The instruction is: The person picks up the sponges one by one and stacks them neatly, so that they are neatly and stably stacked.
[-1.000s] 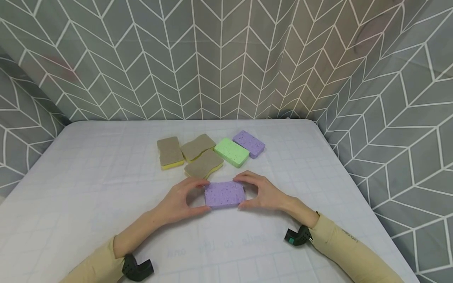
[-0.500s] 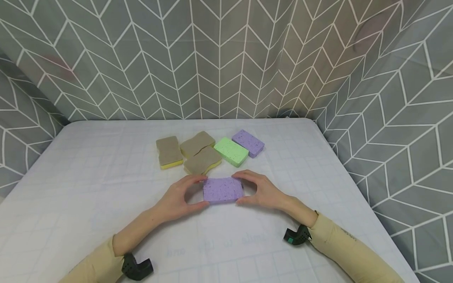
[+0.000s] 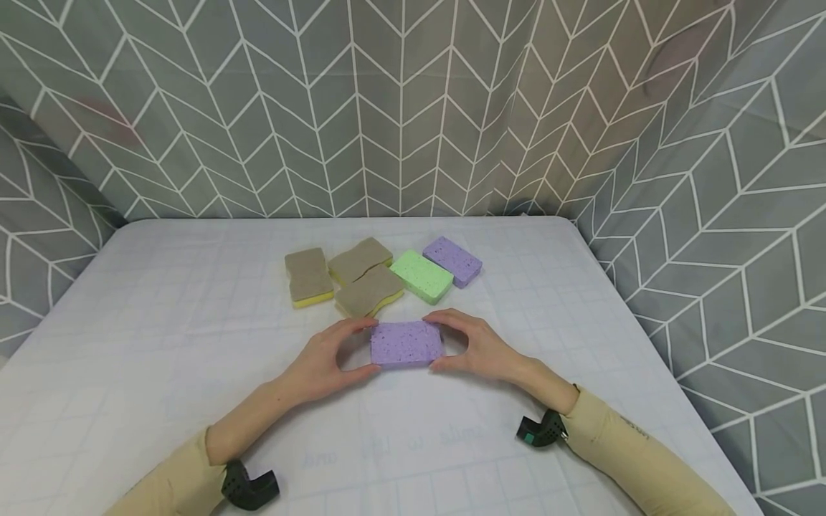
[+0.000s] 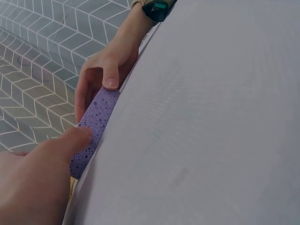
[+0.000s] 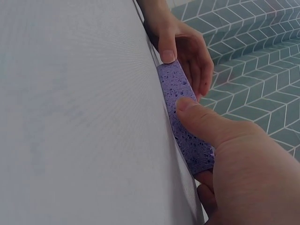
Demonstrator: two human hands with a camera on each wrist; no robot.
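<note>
A speckled purple sponge [image 3: 406, 344] lies on the white-covered table between both hands, its long side facing the person. My left hand [image 3: 323, 362] grips its left end, thumb on the near edge and fingers at the far edge. At the right end, my right hand [image 3: 480, 347] holds it the same way. Both thumbs press the near side of the purple sponge [image 4: 101, 112] in the left wrist view. From the right wrist, the same purple sponge [image 5: 180, 108] shows its pitted edge, with fingers partly hidden behind it.
Just beyond the hands lie several sponges: a grey-and-yellow sponge [image 3: 308, 275], two more touching each other, a green sponge [image 3: 422, 276] and another purple sponge [image 3: 453, 261]. A patterned grey curtain [image 3: 400, 107] stands behind the table [image 3: 161, 322].
Both hands have slid the held purple sponge slightly away from the person, towards the grey-and-yellow sponges. The two touching grey-and-yellow sponges have shifted slightly backward. Both hands keep their grip.
</note>
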